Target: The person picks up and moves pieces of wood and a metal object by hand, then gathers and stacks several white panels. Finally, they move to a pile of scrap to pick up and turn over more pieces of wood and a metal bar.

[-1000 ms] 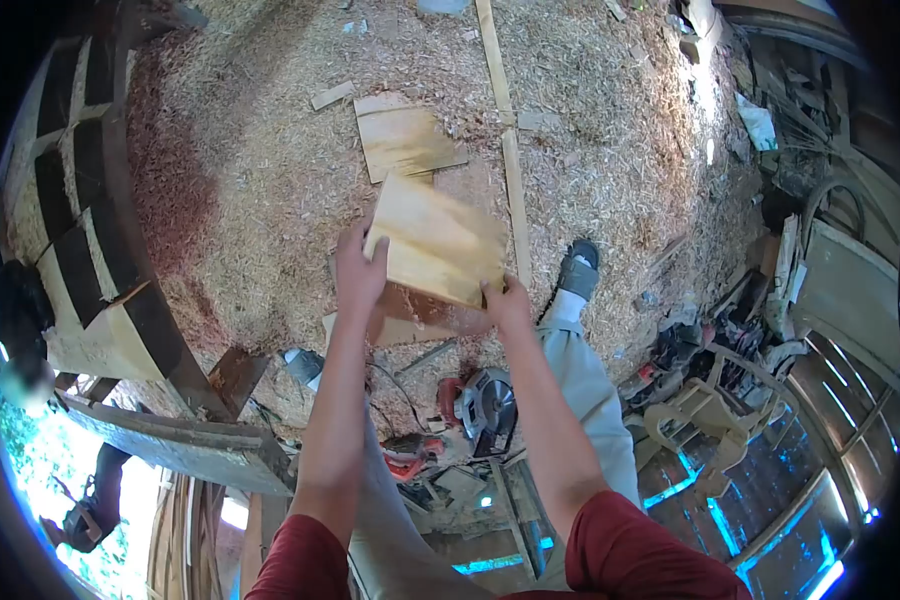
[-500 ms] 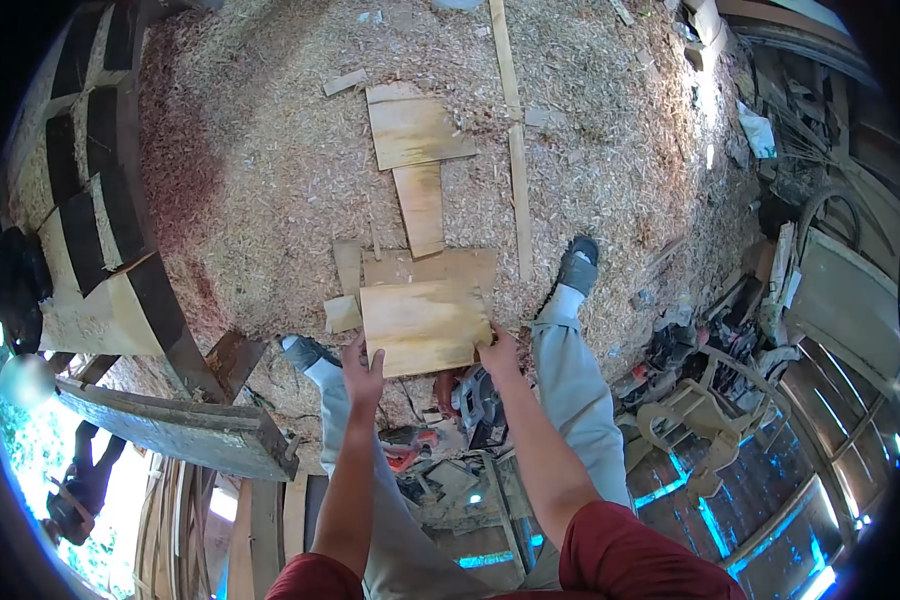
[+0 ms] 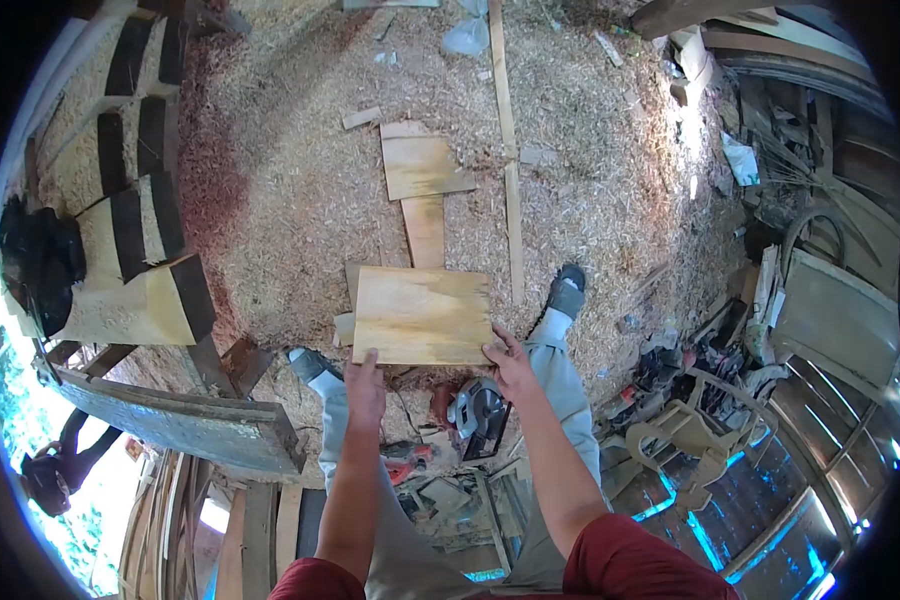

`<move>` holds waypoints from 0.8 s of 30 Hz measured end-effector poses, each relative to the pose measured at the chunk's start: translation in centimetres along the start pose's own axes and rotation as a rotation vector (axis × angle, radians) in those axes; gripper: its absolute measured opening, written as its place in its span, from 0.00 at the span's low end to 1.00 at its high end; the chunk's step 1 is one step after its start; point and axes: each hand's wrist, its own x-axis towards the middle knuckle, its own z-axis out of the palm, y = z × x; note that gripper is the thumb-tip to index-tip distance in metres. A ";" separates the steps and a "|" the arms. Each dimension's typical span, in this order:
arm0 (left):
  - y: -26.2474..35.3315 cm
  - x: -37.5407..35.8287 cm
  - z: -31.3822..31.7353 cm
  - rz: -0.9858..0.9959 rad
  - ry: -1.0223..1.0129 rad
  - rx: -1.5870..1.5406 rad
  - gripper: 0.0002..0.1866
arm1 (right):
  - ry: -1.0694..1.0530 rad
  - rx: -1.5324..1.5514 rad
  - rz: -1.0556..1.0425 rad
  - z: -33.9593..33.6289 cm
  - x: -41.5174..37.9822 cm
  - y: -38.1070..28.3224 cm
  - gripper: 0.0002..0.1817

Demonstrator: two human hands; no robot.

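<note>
A rectangular wooden board (image 3: 422,318) with dark streaks of grain is held between my two hands in the head view. My left hand (image 3: 365,388) grips its near left corner, thumb on top. My right hand (image 3: 511,365) is closed on the near right corner. Beyond the board, a narrow wood strip (image 3: 425,230) and a wider wood piece (image 3: 420,168) lie on the sawdust. Small offcuts (image 3: 344,328) poke out at its left edge. Below the board, between my legs, sits a circular saw (image 3: 480,412).
A long thin batten (image 3: 510,170) runs along the sawdust floor. Stacked timbers (image 3: 150,230) and a thick plank (image 3: 180,415) stand at left. A red tool (image 3: 408,460) lies near my feet. Cut wooden frames (image 3: 690,440) and clutter fill the right. Another person (image 3: 55,475) is at far left.
The board in my hands has turned slightly level and now covers the lower board that showed behind it. More of the circular saw shows. The whole view has shifted a little.
</note>
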 end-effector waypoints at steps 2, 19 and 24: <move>-0.2 -0.1 0.6 0.012 0.015 0.119 0.24 | 0.002 -0.010 -0.051 1.4 -1.5 -1.9 0.30; -1.9 -2.6 -7.9 0.030 0.266 -0.170 0.14 | 0.029 -0.675 -0.232 6.6 17.6 -6.1 0.30; -2.6 -1.6 -11.3 0.053 0.253 -0.144 0.16 | 0.130 -0.772 -0.258 9.8 22.3 -2.7 0.37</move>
